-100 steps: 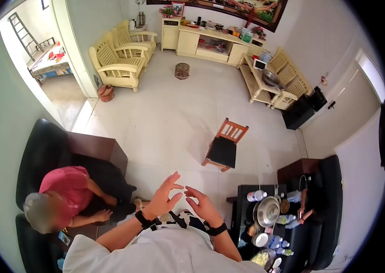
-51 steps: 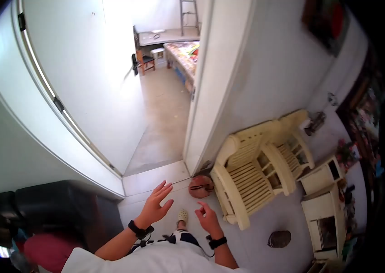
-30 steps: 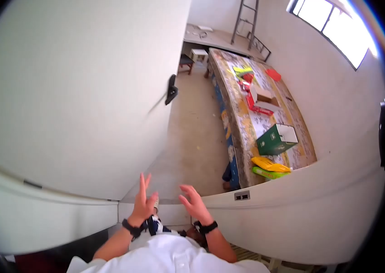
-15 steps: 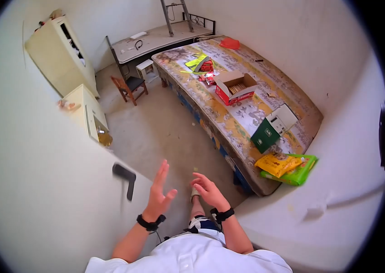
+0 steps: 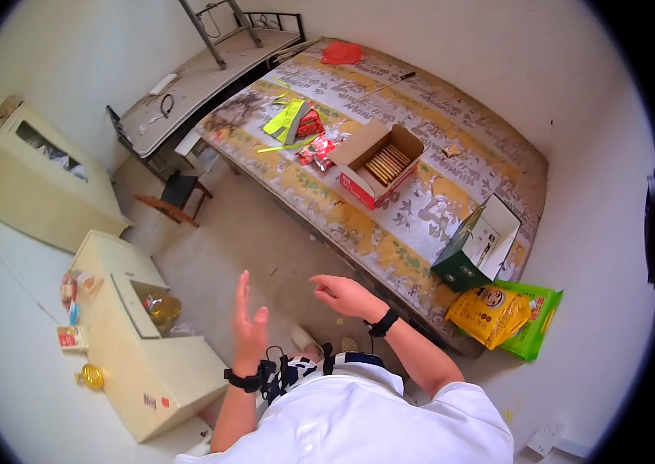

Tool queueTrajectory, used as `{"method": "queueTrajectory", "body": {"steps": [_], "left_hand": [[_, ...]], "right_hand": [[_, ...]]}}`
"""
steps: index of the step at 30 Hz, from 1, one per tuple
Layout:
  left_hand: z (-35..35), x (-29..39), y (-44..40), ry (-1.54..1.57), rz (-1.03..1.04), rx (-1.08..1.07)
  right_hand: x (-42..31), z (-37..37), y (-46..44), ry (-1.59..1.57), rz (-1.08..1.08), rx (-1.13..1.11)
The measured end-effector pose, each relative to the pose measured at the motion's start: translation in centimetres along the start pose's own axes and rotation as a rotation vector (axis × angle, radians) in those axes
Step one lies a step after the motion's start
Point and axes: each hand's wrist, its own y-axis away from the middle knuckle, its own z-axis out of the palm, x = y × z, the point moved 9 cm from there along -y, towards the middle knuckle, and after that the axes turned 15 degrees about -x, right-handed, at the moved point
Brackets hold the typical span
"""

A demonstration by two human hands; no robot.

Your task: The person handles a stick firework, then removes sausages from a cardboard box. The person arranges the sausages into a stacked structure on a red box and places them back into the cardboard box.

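Note:
My left hand (image 5: 249, 329) is raised over the floor, fingers stretched upward and thumb apart, holding nothing. Close by on the right is my right hand (image 5: 347, 296), slightly bent and empty, near the side of the mattress (image 5: 343, 224). Both wrists wear black straps. On the patterned mattress stand an open red and white carton (image 5: 366, 182) with several golden packets in it and an open green box (image 5: 463, 263). At its near corner lie a yellow bag (image 5: 486, 315) and a green bag (image 5: 532, 329).
A cream cabinet (image 5: 142, 371) stands on the left with an oil bottle (image 5: 163, 309) inside. Beyond are a wooden chair (image 5: 177, 199), a wardrobe (image 5: 49, 178) and a metal bed frame (image 5: 188, 85). A yellow vest (image 5: 286, 121) and a red bag (image 5: 341, 52) lie farther back on the mattress.
My view has moved forward into the room, and the door with its black handle has left it. The mattress and cabinet appear closer. Both hands stay raised and empty.

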Motion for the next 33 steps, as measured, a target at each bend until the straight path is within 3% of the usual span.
{"method": "queueTrajectory", "body": {"steps": [3,5,8,10,12,15,17,18,19,23,27,28,29,30,32,33], "left_hand": [[-3.0,-4.6,-4.2,0.023,0.006,0.019],[-5.3,-7.0,-6.8,-0.12,0.005,-0.022],[-8.8,-10.3,-10.4,-0.22,-0.019,-0.144],[-10.0,-15.7,-11.7,-0.195,-0.163,-0.335],[-10.9,-21.3,-11.1,-0.166,-0.485,-0.615],[-13.9,-27.5,-7.7,-0.374,-0.66,-0.872],[-14.6,-32.6,-1.6,-0.529,-0.665,-1.334],[-15.5,-33.2,0.7,-0.499,-0.708,-1.468],[-16.7,-33.3,1.8,-0.442,-0.783,-1.501],[-20.6,-34.1,-1.5,-0.373,-1.003,-1.444],[-21.9,-34.8,-14.3,-0.377,-1.07,-1.225],[-21.7,-34.9,-18.3,-0.38,-1.058,-1.191],[-21.0,-34.9,-22.4,-0.385,-1.035,-1.175],[-20.1,-34.8,-26.4,-0.386,-1.006,-1.154],[-18.1,-34.7,-33.5,-0.402,-0.931,-1.134],[-17.3,-34.7,-36.6,-0.412,-0.898,-1.126]], "right_hand": [[3.5,-1.0,-3.1,0.108,0.091,0.026],[6.8,-1.1,-4.3,0.246,0.204,-0.002],[12.0,0.0,-3.6,0.18,0.344,0.08],[14.2,0.9,-1.6,0.109,0.477,0.091],[15.6,2.6,0.4,-0.032,0.641,0.063],[17.3,7.3,2.7,-0.395,0.869,0.071],[17.0,12.0,2.4,-0.82,0.582,0.181],[14.8,13.5,2.1,-1.137,0.602,0.285],[12.3,13.2,1.0,-1.444,0.608,0.402],[11.1,14.6,-0.6,-1.631,0.739,0.368],[16.2,13.8,-6.6,-0.976,0.296,-0.174],[14.5,7.2,-9.5,-0.801,0.193,-0.23],[18.8,9.3,-10.6,-0.429,0.121,-0.507],[21.6,4.0,-10.1,-0.853,0.758,-0.546],[23.8,-6.3,-11.2,-0.93,0.811,-0.322],[23.9,-10.8,-12.0,-0.895,0.885,-0.358]]}}
